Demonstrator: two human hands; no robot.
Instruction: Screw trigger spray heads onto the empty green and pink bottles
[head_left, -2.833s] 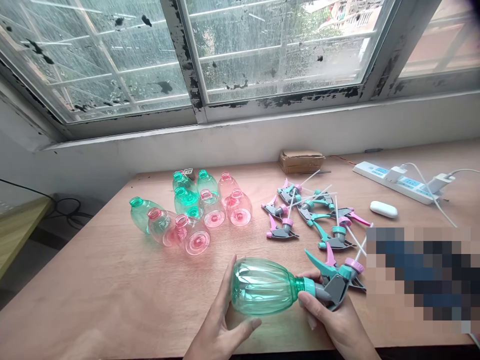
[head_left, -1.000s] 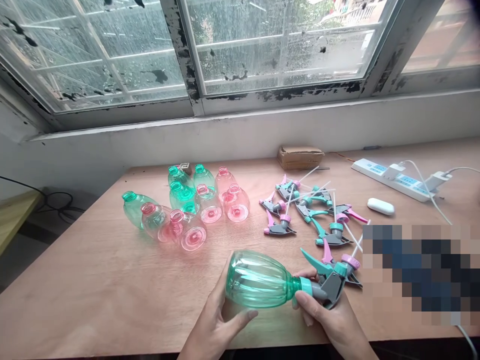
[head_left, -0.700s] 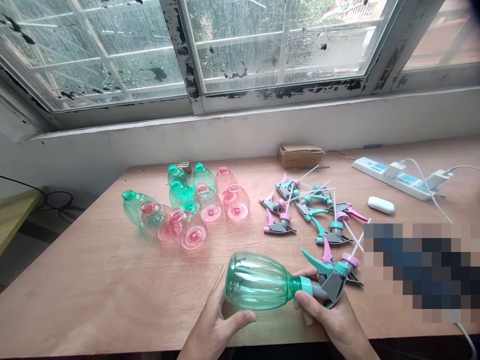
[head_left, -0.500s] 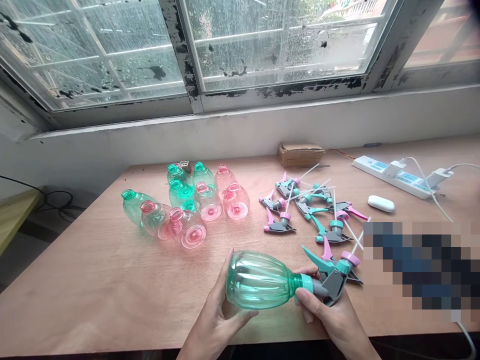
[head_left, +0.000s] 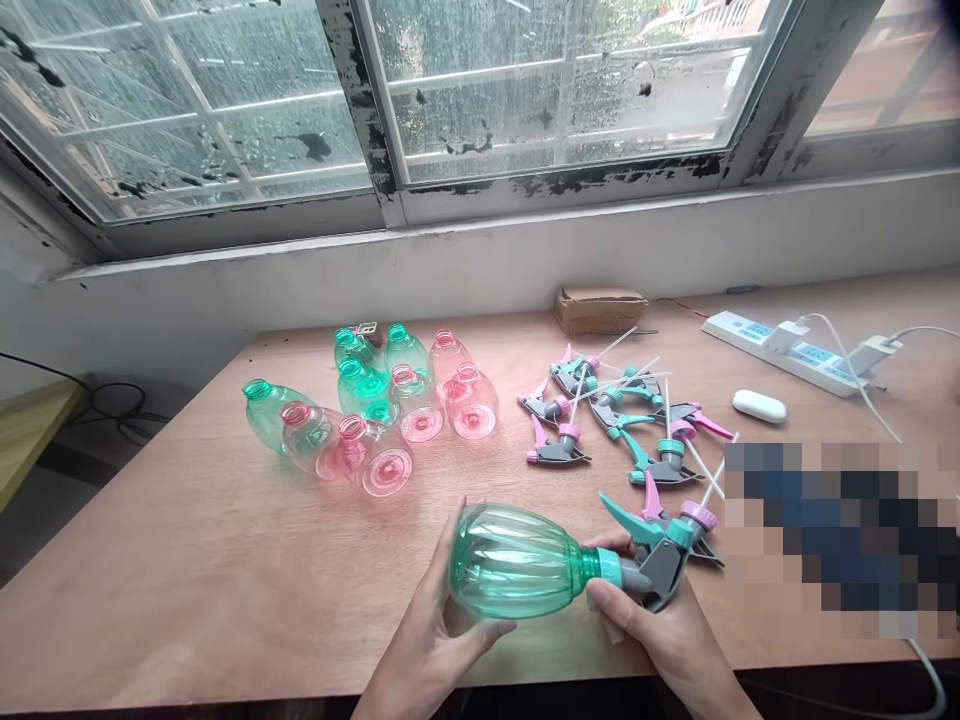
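Note:
A clear green spray bottle (head_left: 517,562) lies sideways in my hands, above the front of the table. My left hand (head_left: 442,625) is wrapped round its base end, thumb below and fingers behind. At the neck, my right hand (head_left: 645,625) pinches the turquoise collar (head_left: 609,568) between thumb and fingers. A grey and turquoise trigger head (head_left: 660,560) sits on the bottle's mouth and points right. Just behind it lies a loose trigger head with a pink collar (head_left: 699,516), partly hidden. More loose trigger heads (head_left: 570,448) with white tubes are spread further back.
Several open green and pink bottles (head_left: 386,470) stand or lean together at the left. A cardboard box (head_left: 600,310), a power strip (head_left: 787,352) with plugs and a white case (head_left: 760,406) are at the back right. A pixelated patch covers the right side.
The bottle and both hands have barely moved; the bottle's neck and my right thumb sit slightly further left. The grip of both hands is the same.

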